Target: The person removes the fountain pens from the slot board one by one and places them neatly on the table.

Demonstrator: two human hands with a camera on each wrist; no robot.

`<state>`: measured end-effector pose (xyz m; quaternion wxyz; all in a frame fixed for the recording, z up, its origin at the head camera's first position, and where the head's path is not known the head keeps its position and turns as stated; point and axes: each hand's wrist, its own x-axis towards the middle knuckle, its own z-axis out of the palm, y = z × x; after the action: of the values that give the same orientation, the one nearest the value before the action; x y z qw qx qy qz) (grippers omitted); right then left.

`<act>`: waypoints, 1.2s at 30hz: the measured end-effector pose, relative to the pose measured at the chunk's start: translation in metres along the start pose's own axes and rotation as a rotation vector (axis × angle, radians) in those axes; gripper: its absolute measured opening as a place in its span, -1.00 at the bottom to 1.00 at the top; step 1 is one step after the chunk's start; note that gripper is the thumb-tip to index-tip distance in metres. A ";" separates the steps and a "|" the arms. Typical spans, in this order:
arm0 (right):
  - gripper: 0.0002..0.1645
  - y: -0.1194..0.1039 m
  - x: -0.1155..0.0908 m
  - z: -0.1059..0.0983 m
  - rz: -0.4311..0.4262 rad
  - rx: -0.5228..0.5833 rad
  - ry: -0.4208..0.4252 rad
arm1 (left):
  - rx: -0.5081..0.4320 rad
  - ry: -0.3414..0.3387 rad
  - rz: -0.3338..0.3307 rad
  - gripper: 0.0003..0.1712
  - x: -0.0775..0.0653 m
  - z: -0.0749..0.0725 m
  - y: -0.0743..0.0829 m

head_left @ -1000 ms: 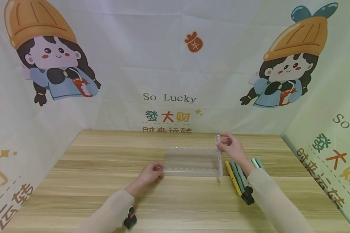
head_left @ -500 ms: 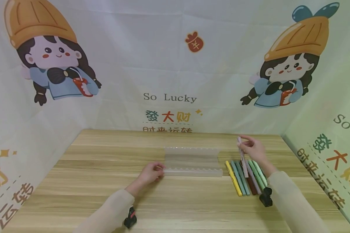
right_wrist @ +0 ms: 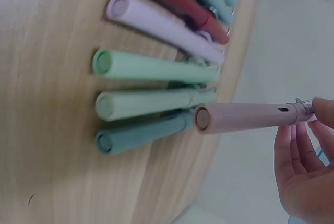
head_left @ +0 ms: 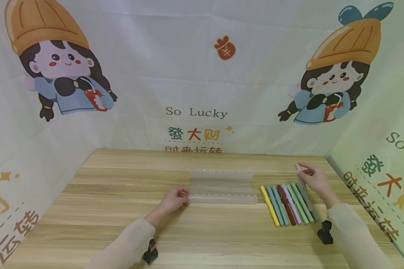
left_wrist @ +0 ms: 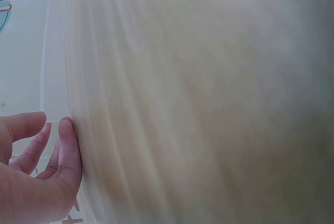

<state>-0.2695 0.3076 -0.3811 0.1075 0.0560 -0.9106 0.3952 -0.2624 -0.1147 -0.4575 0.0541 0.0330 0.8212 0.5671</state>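
A clear plastic pen rack with scalloped edges stands mid-table. My left hand holds its left end, thumb and fingers around the end in the left wrist view. My right hand pinches a pale pink pen by its clip end, tilted, at the right end of a row of pens. That row lies side by side: a yellow pen, two blue-teal ones, a dark red pen, a lilac pen, two light green pens and a teal pen nearest the held one.
The wooden table ends at a printed cloth backdrop behind and at both sides. Black wrist cameras sit below both sleeves. The pen row lies just right of the rack.
My right hand has carried the pink pen rightward, from the rack's right end across the row of pens to its far right side. The left hand has stayed at the rack.
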 end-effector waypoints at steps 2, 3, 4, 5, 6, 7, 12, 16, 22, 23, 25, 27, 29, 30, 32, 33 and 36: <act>-0.49 0.006 -0.002 -0.003 0.014 -0.029 -0.010 | -0.001 0.000 0.000 -0.83 0.000 0.000 0.000; -0.49 0.010 -0.003 -0.005 0.020 -0.046 -0.010 | 0.001 -0.001 0.003 -0.83 0.000 0.000 0.000; -0.49 0.013 -0.004 -0.006 0.026 -0.065 -0.011 | 0.000 -0.002 0.005 -0.83 0.000 0.000 0.000; -0.50 0.016 -0.004 -0.007 0.032 -0.071 -0.010 | -0.001 -0.003 0.006 -0.83 0.000 0.000 0.000; -0.50 0.019 -0.005 -0.008 0.041 -0.077 -0.007 | -0.001 -0.004 0.007 -0.83 0.000 0.000 0.000; -0.51 0.023 -0.006 -0.008 0.049 -0.077 -0.002 | -0.001 -0.004 0.010 -0.83 0.000 -0.001 0.000; -0.58 0.035 -0.009 -0.011 0.082 -0.079 0.002 | 0.008 -0.004 0.023 -0.83 0.000 -0.001 -0.001; -0.61 0.043 -0.010 -0.011 0.085 -0.105 0.003 | 0.006 -0.012 0.038 -0.83 -0.001 -0.001 0.000; -0.63 0.053 -0.014 -0.005 0.090 -0.156 0.021 | -0.002 -0.020 0.042 -0.82 -0.002 -0.001 0.000; -0.63 0.054 -0.014 -0.004 0.093 -0.162 0.019 | -0.003 -0.023 0.042 -0.82 -0.003 -0.002 0.000; -0.64 0.056 -0.015 -0.003 0.094 -0.182 0.022 | -0.001 -0.028 0.046 -0.82 -0.003 -0.002 0.000; -0.63 0.057 -0.016 -0.001 0.108 -0.199 0.020 | -0.002 -0.030 0.046 -0.82 -0.002 -0.002 0.000; -0.63 0.059 -0.016 0.000 0.127 -0.202 0.014 | -0.005 -0.029 0.046 -0.82 -0.002 -0.002 -0.001; -0.63 0.059 -0.017 0.001 0.140 -0.204 0.020 | -0.005 -0.026 0.046 -0.82 -0.002 -0.001 -0.001; -0.63 0.061 -0.017 0.003 0.162 -0.196 0.027 | -0.006 -0.020 0.043 -0.83 -0.001 -0.001 -0.001; -0.62 0.062 -0.018 0.005 0.170 -0.193 0.032 | -0.004 -0.018 0.046 -0.83 -0.001 -0.001 -0.001; -0.62 0.065 -0.018 0.008 0.186 -0.184 0.049 | -0.002 -0.015 0.046 -0.83 0.000 -0.001 -0.002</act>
<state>-0.2655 0.3462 -0.4374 0.0975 -0.0485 -0.9413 0.3194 -0.2621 -0.1162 -0.4590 0.0470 0.0562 0.8192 0.5689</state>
